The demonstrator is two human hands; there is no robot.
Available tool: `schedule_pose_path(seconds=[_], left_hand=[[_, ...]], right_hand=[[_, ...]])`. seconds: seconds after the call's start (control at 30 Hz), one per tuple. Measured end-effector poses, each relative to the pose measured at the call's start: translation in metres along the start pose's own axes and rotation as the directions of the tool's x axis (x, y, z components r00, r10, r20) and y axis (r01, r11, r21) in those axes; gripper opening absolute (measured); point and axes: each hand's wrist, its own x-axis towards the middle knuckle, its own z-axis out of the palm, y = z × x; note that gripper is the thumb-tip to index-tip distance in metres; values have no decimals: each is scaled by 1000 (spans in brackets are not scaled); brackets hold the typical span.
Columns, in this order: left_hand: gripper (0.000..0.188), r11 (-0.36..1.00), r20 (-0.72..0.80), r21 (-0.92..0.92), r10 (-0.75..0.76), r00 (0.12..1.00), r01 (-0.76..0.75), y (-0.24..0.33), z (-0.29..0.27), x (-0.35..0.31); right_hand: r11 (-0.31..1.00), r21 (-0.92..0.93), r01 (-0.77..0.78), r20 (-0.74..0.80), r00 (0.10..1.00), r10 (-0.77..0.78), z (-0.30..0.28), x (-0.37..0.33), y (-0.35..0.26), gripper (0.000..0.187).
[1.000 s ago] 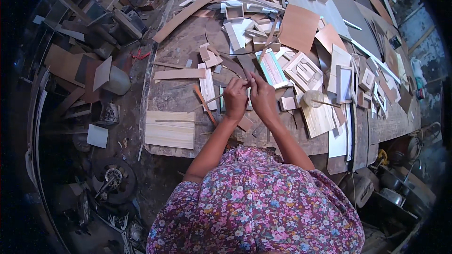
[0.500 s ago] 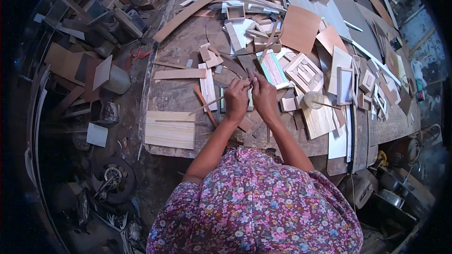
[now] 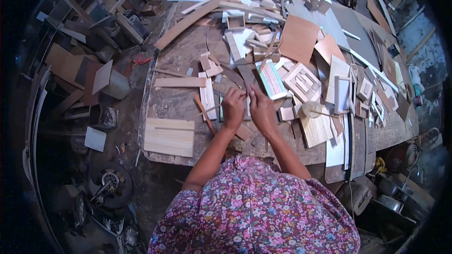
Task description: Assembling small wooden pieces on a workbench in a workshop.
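My two hands are close together over the near middle of the table. My left hand (image 3: 234, 109) is closed around a thin wooden stick (image 3: 210, 109), whose end points out to the lower left. Right beside it, my right hand (image 3: 262, 110) is closed, its thumb and fingers pinching a small dark strip (image 3: 247, 87) that sticks up past the fingertips. What lies between the two sets of fingers is hidden. An orange-brown strip (image 3: 204, 113) lies left of my left hand. Beyond my right hand is a pale wooden piece with a green edge (image 3: 271, 80).
A pale board (image 3: 168, 143) lies at the near left corner. To the right stand a clear round container (image 3: 311, 109) with a stick across it and a square wooden frame piece (image 3: 302, 83). Offcuts and a brown square panel (image 3: 298, 37) crowd the far side. The floor at left holds a wheel (image 3: 110, 181).
The whole scene sits slightly lower in the picture. Less of the thin stick shows beyond my left hand. Both hands stay together and closed.
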Motion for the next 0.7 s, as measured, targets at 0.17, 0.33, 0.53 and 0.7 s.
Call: schedule_pose_path(seconds=[0.17, 0.33, 0.53, 0.7], left_hand=[[8, 999, 7, -41, 20, 1000, -19, 5, 2, 0], [7, 1000, -22, -13, 18, 1000, -18, -4, 2, 2], [6, 994, 3, -78, 75, 997, -74, 10, 6, 1], [8, 998, 4, -6, 63, 998, -63, 1, 2, 1]], right_hand=[[995, 47, -89, 43, 995, 87, -1, 12, 5, 25], [995, 65, 69, -78, 995, -64, 1, 1, 1, 25], [996, 89, -13, -46, 999, 17, 1, 12, 17, 25], [994, 73, 79, -69, 995, -74, 2, 1, 7, 25]])
